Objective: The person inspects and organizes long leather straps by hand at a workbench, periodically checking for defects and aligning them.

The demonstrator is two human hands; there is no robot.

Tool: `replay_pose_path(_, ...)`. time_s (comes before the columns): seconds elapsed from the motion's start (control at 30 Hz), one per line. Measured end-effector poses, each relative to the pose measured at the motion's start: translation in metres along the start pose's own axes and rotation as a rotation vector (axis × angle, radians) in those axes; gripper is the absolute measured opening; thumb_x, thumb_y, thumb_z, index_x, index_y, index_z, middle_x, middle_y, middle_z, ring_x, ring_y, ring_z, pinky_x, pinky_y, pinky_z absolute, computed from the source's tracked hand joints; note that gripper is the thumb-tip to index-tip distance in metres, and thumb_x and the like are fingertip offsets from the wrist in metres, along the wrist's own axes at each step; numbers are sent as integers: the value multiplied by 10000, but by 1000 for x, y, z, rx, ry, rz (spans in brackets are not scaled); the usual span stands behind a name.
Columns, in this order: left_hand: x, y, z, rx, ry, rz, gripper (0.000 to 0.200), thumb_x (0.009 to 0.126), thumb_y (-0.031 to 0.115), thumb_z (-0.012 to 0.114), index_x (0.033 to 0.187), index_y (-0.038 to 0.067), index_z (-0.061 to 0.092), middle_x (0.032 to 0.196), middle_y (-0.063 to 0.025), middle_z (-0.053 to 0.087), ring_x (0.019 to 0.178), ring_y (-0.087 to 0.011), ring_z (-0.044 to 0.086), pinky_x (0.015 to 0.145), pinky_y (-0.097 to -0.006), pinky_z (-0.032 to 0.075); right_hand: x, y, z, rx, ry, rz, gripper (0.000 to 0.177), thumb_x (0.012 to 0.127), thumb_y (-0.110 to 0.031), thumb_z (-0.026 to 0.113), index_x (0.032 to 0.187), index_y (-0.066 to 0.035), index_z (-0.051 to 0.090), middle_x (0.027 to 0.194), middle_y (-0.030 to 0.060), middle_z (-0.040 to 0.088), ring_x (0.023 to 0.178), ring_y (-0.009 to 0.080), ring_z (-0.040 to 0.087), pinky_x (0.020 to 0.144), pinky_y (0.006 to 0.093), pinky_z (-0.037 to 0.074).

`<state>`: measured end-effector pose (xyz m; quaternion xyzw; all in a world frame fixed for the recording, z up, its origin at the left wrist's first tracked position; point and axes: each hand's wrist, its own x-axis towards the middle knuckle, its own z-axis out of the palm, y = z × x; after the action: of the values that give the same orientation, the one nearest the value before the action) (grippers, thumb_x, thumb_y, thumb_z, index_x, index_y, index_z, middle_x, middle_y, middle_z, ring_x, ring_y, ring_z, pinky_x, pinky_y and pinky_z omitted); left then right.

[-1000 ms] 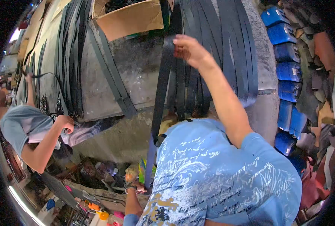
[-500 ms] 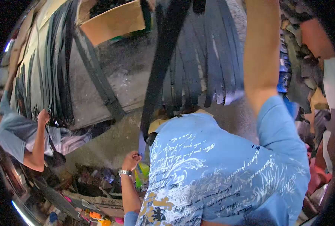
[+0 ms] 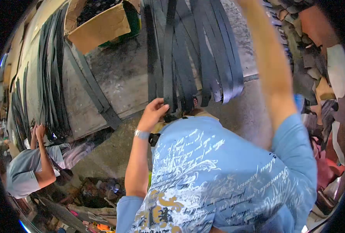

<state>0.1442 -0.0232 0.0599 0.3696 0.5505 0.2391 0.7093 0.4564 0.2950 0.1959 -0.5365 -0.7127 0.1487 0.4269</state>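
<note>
My left hand (image 3: 153, 113), with a metal-banded watch (image 3: 142, 134) on the wrist, is at the lower end of a long black strip (image 3: 169, 58). Its thumb and fingers close on the strip's left edge. That strip lies among several similar dark strips (image 3: 228, 58) spread lengthwise on the grey worktable (image 3: 116, 83), their ends hanging over the near edge. My right forearm (image 3: 275, 66), slightly blurred, stretches up past the right side of the strips. The right hand is cut off by the top of the view, so its fingers and anything in them are hidden.
An open cardboard box (image 3: 100, 35) with dark pieces inside stands on the table. More strips (image 3: 52, 73) hang at the left, where a co-worker (image 3: 28, 167) has both hands at their ends. Scrap sheets (image 3: 316, 73) pile up at the right. Clutter (image 3: 102, 190) lies on the floor.
My left hand has moved up and right from beside my waist to the table's edge. The black strip, slanting down earlier, lies along the others now. The co-worker's hands have come together.
</note>
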Motion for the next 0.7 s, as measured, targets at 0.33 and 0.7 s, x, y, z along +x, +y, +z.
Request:
replay_pose_path(0.33, 42, -47, 12, -174, -64, -247, 243, 918, 177, 682, 1078, 49, 553, 879, -13, 636, 819, -146, 670, 667, -258, 507, -323, -19, 68, 452, -575, 923, 449, 907, -265, 641, 1242, 29, 582, 1010, 144, 697, 848, 193, 662, 777, 324, 524)
replay_pose_path(0.7, 46, -26, 9, 704, 489, 319, 403, 805, 274, 765, 1039, -18, 615, 940, -171, 631, 832, -292, 616, 738, -389, 505, -326, -21, 115, 625, -571, 1059, 520, 891, -184, 684, 1323, -11, 450, 1031, 154, 654, 898, 186, 618, 649, 304, 528)
